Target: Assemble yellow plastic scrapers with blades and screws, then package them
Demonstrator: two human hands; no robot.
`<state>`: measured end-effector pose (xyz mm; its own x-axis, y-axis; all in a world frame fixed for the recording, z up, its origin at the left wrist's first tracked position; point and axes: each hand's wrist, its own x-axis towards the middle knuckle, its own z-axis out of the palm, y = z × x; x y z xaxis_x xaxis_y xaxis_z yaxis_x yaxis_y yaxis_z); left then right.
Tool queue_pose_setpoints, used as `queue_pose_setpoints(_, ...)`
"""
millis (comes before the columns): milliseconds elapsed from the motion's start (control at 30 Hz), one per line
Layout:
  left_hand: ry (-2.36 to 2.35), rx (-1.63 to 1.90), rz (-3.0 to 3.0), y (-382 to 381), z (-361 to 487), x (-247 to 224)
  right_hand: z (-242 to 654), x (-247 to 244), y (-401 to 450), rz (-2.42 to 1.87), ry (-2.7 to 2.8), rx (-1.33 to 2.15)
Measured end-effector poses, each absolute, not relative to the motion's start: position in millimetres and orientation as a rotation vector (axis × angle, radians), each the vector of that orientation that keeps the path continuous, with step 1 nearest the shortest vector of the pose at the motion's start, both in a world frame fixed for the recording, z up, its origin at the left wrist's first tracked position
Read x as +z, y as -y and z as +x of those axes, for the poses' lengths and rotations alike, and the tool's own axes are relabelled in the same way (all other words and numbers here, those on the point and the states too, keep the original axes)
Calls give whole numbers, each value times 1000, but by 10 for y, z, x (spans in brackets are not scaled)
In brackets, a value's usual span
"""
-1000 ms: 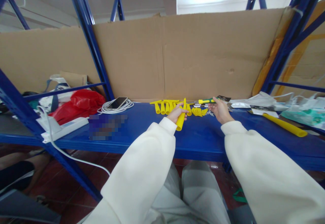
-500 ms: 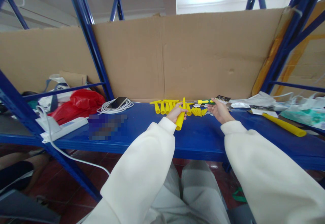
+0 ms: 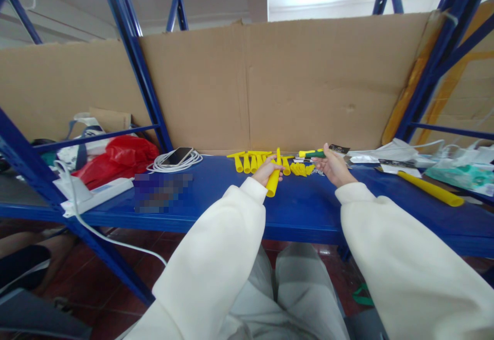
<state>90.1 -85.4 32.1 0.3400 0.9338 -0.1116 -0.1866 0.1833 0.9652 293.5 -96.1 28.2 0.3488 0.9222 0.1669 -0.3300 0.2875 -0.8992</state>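
Note:
My left hand (image 3: 266, 172) is closed round a yellow tapered tube (image 3: 272, 183), its wide open end towards me. In my right hand (image 3: 332, 166) is a screwdriver with a yellow and green handle (image 3: 312, 154), its shaft pointing left towards the tube's narrow end. Behind my left hand stands a row of similar yellow pieces (image 3: 246, 163) at the back of the blue shelf (image 3: 216, 191). A pile of small flat yellow parts (image 3: 300, 169) lies between my hands, with small metallic bits (image 3: 318, 172) beside it.
A phone (image 3: 177, 157) rests on a coiled white cable (image 3: 195, 160) at the left, near a power strip (image 3: 102, 195) and a red bag (image 3: 131, 155). At the right lie a long yellow tube (image 3: 432, 190) and plastic bags (image 3: 469, 175). Cardboard (image 3: 309, 83) stands behind.

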Motion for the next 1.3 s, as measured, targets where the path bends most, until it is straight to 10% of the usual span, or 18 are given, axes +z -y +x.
queue_pose_setpoints(1300, -895, 963, 1074, 825, 886, 316, 2958, 327, 980, -842, 835, 1084)
